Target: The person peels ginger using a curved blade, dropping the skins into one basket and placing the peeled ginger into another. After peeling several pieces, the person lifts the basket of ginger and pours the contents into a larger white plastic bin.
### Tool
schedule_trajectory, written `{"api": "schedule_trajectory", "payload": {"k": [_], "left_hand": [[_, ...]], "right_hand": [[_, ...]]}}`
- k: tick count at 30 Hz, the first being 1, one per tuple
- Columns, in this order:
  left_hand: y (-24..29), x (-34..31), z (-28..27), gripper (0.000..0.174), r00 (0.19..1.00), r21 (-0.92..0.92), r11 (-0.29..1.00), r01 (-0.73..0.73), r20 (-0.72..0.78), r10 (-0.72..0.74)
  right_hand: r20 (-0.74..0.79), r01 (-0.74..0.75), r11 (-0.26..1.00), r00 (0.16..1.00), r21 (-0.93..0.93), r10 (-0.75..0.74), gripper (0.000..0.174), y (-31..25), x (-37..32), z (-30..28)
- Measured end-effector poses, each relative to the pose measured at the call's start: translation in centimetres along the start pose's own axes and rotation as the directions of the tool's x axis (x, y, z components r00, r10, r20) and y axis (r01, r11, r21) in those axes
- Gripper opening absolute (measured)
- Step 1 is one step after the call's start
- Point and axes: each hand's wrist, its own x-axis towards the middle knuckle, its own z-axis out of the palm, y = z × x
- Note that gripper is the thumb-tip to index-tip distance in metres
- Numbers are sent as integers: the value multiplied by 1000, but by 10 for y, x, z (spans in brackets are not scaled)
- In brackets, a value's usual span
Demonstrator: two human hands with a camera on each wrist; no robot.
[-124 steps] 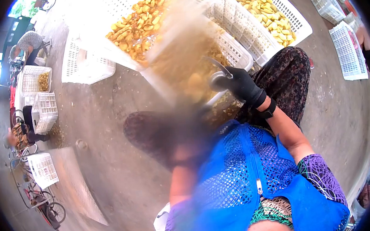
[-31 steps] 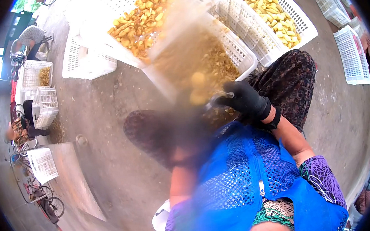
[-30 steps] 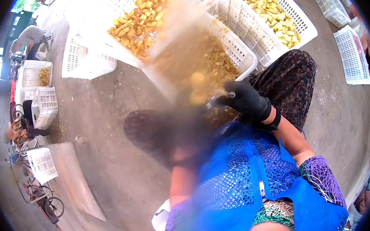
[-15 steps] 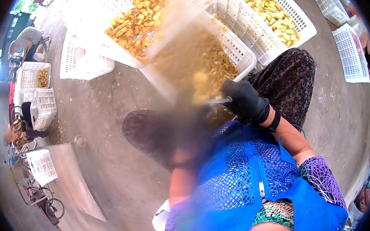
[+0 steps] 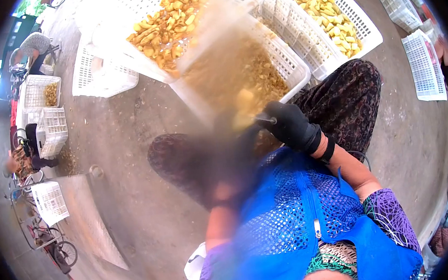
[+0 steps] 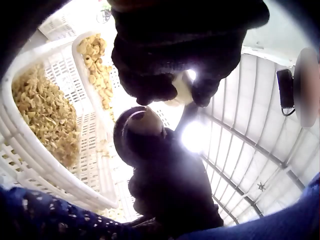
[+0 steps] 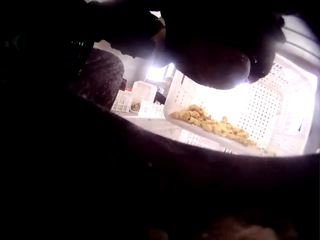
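Note:
My black-gloved left hand is heavily blurred in the head view, low in front of the lap. It holds a pale yellow piece in its fingertips, seen in the left wrist view. Close beside it, my black-gloved right hand grips a small metal tool, of which only a short shiny part shows. Both hands are at the near end of a white crate holding yellowish shavings. In the right wrist view, the right hand's fingers are dark and hide the tool.
Behind the shavings crate, knobbly yellow-brown pieces lie in another white crate. Smoother yellow pieces fill part of a crate at right. More white crates stand left and far right. Another person sits at far left.
The right hand has moved left and slightly toward the body, closer to the left hand. The tool's curved blade, visible in the oldest frame, is now mostly hidden. The crates stay put.

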Motion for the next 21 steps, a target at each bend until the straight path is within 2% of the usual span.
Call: {"api": "schedule_trajectory", "payload": {"k": [2, 6, 8, 12, 14, 15, 17, 21], "left_hand": [[0, 1, 1, 37, 1000, -50, 999, 19, -16, -20], [1, 2, 5, 37, 998, -111, 993, 44, -38, -48], [1, 2, 7, 37, 997, -136, 989, 54, -53, -61], [3, 3, 11, 38, 992, -192, 979, 75, -89, -93], [5, 4, 14, 38, 985, -228, 969, 93, -121, -123], [7, 5, 15, 38, 980, -244, 964, 105, -140, -142], [10, 7, 19, 38, 967, -277, 953, 124, -181, -179], [14, 7, 21, 38, 927, -298, 940, 166, -279, -252]], "right_hand": [[-22, 141, 944, 988, -297, -154, 16, -8, 3, -2], [-40, 149, 967, 986, -207, -160, 13, 5, 6, -3], [39, 283, 898, 957, -336, -287, 10, -6, 10, -9], [18, 218, 925, 974, -312, -224, 6, 13, 5, -9], [-2, 222, 889, 970, -401, -244, 4, 25, 2, -4], [-2, 223, 889, 970, -401, -244, 4, 25, 2, -4], [-114, 162, 949, 973, -272, -199, 4, 20, 5, -6], [-76, 218, 968, 971, -121, -228, 9, 9, 5, -5]]}}
